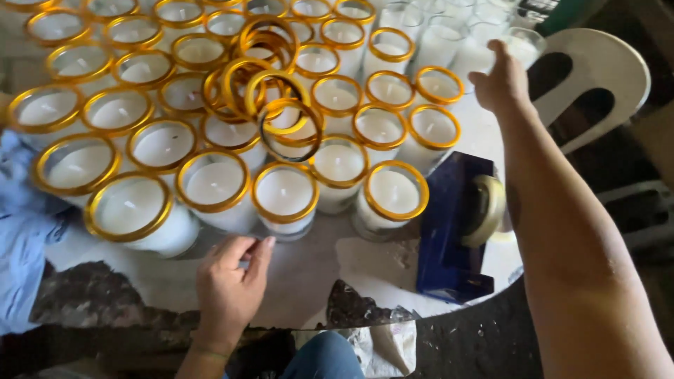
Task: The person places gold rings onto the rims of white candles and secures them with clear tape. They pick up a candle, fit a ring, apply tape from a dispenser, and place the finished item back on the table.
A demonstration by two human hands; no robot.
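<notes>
Several glass candles [284, 196] with white wax and gold rim bands stand packed together on a round white table [302, 270]. A loose pile of gold rings [270, 91] lies on top of the candles in the middle. My left hand [232, 281] rests on the table's near edge, fingers curled around something small I cannot make out. My right hand [500, 81] stretches to the far right, fingers closing toward a plain glass candle [523, 45] without a gold band. Several more unbanded candles [439, 35] stand at the back.
A dark blue tape dispenser [453, 231] with a roll of tape [486, 210] sits at the table's right edge. A white plastic chair [597, 84] stands beyond it. Blue cloth [21, 231] lies at the left. The table's near rim is chipped and dark.
</notes>
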